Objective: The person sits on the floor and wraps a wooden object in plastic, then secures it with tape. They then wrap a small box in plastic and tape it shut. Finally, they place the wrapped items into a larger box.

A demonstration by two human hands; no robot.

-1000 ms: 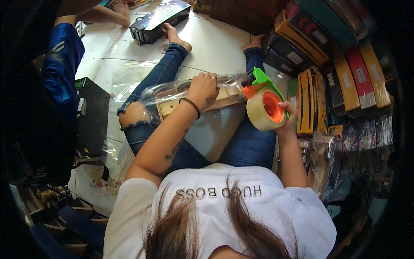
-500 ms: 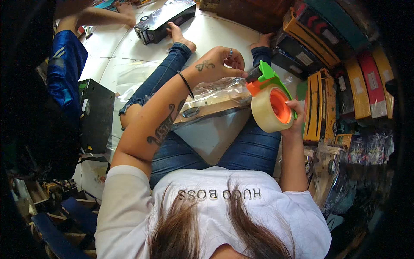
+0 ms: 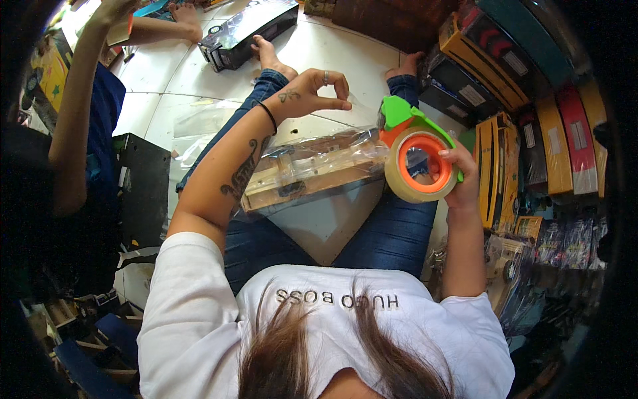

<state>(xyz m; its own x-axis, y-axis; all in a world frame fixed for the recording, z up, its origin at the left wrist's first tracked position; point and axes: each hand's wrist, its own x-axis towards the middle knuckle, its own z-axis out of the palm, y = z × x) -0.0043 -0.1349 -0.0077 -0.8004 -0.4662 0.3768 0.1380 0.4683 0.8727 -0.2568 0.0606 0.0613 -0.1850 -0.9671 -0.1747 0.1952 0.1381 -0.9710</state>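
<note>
My right hand (image 3: 460,174) grips a green and orange tape dispenser (image 3: 407,118) that carries a wide roll of clear tape (image 3: 399,178). To its left, my left hand (image 3: 314,94) is raised with thumb and forefinger pinched together. A faint see-through strip of tape (image 3: 364,113) seems to run from those fingertips to the dispenser head. Below both hands, between my legs, lies a wooden toy vehicle (image 3: 302,176) wrapped in clear plastic film. Its dark wheel shows through the wrap, and its right end reaches close to the tape roll.
A black boxy toy truck (image 3: 252,33) rests on the white tiled floor (image 3: 332,50) beyond my foot. Yellow, red and dark toy vehicles (image 3: 555,139) are stacked along the right. A black panel (image 3: 143,189) stands at left, near another person's arm (image 3: 73,126).
My left hand has moved left, away from the dispenser. The dispenser has turned so the roll's open side faces me. The wrapped toy shows more fully, and the other person's arm has come into view.
</note>
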